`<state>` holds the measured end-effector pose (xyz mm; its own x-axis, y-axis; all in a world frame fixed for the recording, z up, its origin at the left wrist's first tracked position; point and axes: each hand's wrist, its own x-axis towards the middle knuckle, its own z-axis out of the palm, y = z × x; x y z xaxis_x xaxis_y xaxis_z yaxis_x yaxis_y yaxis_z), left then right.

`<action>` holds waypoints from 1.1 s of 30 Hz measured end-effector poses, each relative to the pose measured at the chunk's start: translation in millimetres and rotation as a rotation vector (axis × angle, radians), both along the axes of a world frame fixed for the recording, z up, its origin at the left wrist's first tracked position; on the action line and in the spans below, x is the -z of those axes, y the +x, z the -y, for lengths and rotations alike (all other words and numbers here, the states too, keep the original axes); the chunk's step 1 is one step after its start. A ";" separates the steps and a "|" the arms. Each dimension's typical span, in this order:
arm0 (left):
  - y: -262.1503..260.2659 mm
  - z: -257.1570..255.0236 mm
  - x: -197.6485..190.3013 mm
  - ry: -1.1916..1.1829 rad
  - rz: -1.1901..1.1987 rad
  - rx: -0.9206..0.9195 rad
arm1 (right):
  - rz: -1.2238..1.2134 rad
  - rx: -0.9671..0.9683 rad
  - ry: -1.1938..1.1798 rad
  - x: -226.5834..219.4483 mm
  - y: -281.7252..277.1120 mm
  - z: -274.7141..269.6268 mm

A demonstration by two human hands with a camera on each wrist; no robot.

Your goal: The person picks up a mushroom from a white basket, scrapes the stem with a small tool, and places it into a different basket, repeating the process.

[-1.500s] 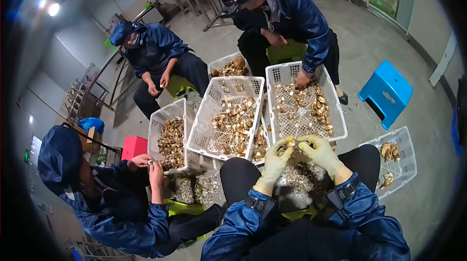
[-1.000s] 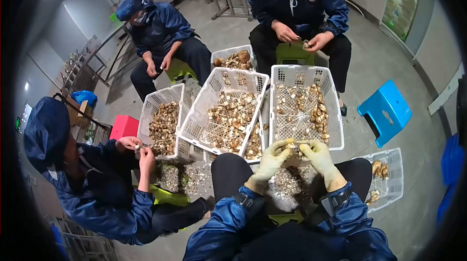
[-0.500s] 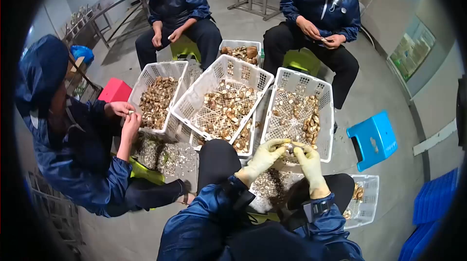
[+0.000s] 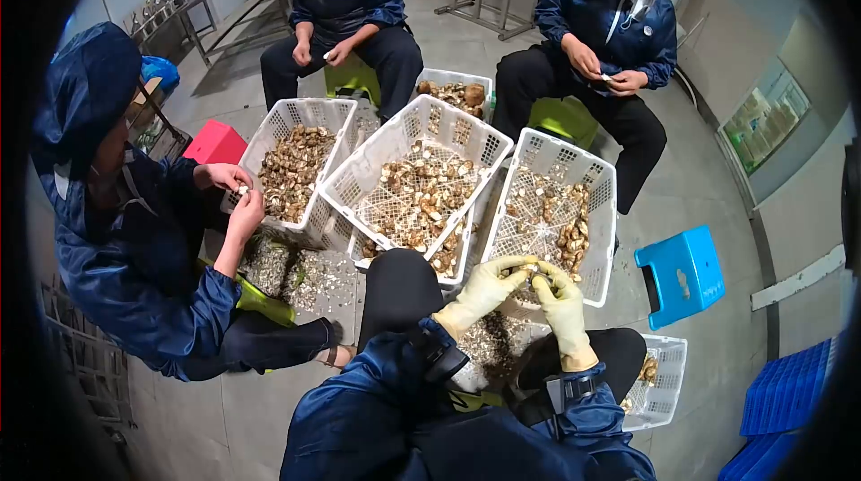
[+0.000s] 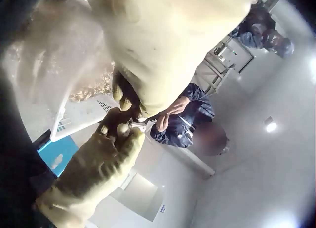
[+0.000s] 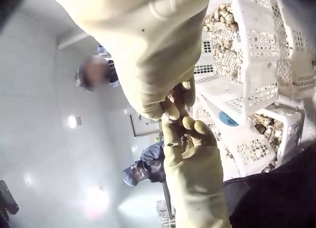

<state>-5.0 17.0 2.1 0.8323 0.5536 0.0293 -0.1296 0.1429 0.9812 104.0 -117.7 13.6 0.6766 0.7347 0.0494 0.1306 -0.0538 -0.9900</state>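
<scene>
My left hand (image 4: 484, 294) and right hand (image 4: 563, 310), both in pale yellow rubber gloves, meet fingertip to fingertip above my lap. Between them is a small brown-and-pale mushroom (image 5: 122, 129), mostly covered by the gloves. In the left wrist view it shows at the right glove's curled fingertips, with the left thumb against it. The right wrist view has both hands' bent fingers pinching around it. Just beyond the hands stands a white mesh crate (image 4: 603, 234) of loose mushrooms. Below them lies a pile of dark and pale trimmings (image 4: 493, 342).
A tilted white crate (image 4: 354, 223) and a left crate (image 4: 339, 156) hold more mushrooms. Three seated people in blue surround the crates. At right are a blue stool (image 4: 682, 275), a floor crate (image 4: 668, 396) and blue stacked crates (image 4: 789, 387). A pink stool (image 4: 215, 144) stands left.
The head view has swung, so the crates and people sit differently in it. The person opposite has taken a hand out of the right crate. My hands stay together around the mushroom.
</scene>
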 end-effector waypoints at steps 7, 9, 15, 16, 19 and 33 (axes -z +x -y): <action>3.6 -3.5 13.9 -0.198 0.050 0.083 | -0.206 -0.010 -0.017 -7.8 11.3 1.6; 0.2 0.1 -0.6 -0.197 0.015 0.053 | -0.120 -0.015 -0.046 -18.5 0.9 1.5; -0.9 -1.3 2.6 -0.158 0.029 0.099 | -0.186 0.019 -0.077 -18.0 2.6 -0.2; -1.6 -1.2 0.7 -0.185 0.023 0.113 | -0.284 0.021 -0.044 -22.3 2.9 -0.3; 0.0 -1.8 4.8 -0.197 0.029 0.108 | -0.140 -0.013 0.030 -9.2 5.2 0.2; 1.6 -5.5 10.1 -0.213 0.027 0.155 | 0.378 -0.081 0.035 -9.5 7.8 -1.1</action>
